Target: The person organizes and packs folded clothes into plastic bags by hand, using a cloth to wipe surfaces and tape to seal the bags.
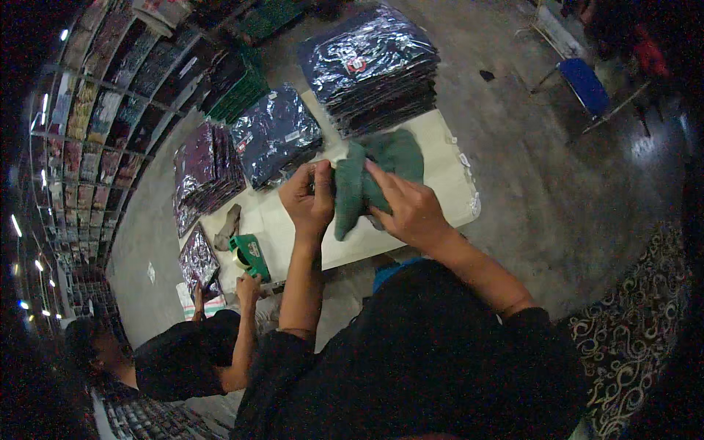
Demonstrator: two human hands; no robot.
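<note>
A dark green cloth, folded and slightly blurred, is held up between my hands over the cream-topped table. My left hand is curled at the cloth's left edge, its fingertips pinched near the upper corner. From the right, my right hand grips the fabric, fingers laid over the front and thumb lower down. Behind the cloth, more green fabric spreads out; whether it is the same piece is hard to tell. Just beyond stands a tall stack of dark garments in clear plastic.
Left are bagged dark-blue garments, a maroon bagged stack and a green tape dispenser. A co-worker's hand touches the dispenser; the other is at a maroon package. A blue-seated chair stands right; filled shelves line the left.
</note>
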